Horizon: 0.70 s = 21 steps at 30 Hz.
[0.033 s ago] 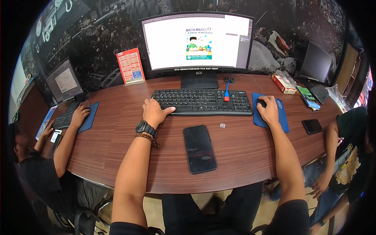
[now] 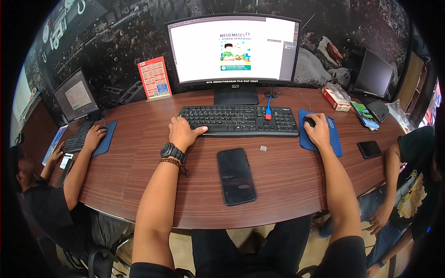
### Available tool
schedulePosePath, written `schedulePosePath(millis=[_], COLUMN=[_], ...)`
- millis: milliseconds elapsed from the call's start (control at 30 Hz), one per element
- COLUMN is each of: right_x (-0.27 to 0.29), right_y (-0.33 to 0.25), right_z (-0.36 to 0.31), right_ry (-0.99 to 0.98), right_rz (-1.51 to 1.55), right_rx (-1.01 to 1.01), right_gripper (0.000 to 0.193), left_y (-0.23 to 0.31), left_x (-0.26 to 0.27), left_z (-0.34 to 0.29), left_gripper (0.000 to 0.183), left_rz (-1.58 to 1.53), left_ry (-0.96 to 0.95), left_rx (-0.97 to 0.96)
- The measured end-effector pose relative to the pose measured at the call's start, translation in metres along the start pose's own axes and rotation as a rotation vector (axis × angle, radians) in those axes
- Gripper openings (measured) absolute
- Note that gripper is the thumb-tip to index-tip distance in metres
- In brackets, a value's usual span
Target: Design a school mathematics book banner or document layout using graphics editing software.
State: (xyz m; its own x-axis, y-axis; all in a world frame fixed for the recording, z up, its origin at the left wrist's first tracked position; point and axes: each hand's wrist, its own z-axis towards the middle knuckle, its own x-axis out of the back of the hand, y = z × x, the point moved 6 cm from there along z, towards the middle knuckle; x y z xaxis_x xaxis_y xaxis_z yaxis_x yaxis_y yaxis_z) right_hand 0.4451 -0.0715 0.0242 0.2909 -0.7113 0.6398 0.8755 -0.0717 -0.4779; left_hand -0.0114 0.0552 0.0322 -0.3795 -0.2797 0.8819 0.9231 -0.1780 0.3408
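Note:
My left hand [image 2: 182,133] rests at the left end of a black keyboard [image 2: 238,123], thumb stretched along its front edge and the other fingers over the keys. It holds nothing. On a blue mouse pad [image 2: 334,141] to the right, my right hand [image 2: 320,133] curves over a dark mouse [image 2: 309,122], which it mostly covers. Behind the keyboard stands a wide monitor [image 2: 194,53] showing a page with two cartoon figures on white. A blue cable with a red plug [image 2: 268,116] lies across the keys. Between my forearms lies a black phone [image 2: 236,177], its screen dark.
A small pale cap [image 2: 263,148] sits near the phone. A red desk calendar [image 2: 155,78] stands left of the monitor. Right are a red-and-white box [image 2: 335,99], leaflets [image 2: 365,116] and another dark phone [image 2: 369,149]. One person [image 2: 51,208] works at a computer leftward; another [image 2: 415,185] sits rightward.

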Motion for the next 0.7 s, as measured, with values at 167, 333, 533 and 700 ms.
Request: schedulePosePath(millis=[167,333,533,700], right_x=[-0.0006,-0.0011,-0.0011,-0.0013], right_y=[0.0006,0.0008,0.0014,0.0027], right_z=[0.0005,0.0007,0.0011,0.0013], right_ry=[-0.011,-0.021,-0.008,-0.007], right_rz=[-0.029,-0.024,-0.014,-0.016], right_rx=[0.008,-0.007,-0.004,0.007], right_gripper=[0.032,0.032,0.032,0.032], left_y=[-0.0012,-0.0032,-0.0019,0.0005], left_x=[-0.0023,-0.0044,-0.0021,-0.0009], left_z=[0.0008,0.0023,0.0001,-0.0005], left_gripper=[0.094,0.096,0.096,0.094], left_rz=[0.004,-0.003,-0.014,-0.003], left_ry=[0.009,0.021,0.029,-0.002], left_rx=[-0.006,-0.023,-0.017,-0.014])
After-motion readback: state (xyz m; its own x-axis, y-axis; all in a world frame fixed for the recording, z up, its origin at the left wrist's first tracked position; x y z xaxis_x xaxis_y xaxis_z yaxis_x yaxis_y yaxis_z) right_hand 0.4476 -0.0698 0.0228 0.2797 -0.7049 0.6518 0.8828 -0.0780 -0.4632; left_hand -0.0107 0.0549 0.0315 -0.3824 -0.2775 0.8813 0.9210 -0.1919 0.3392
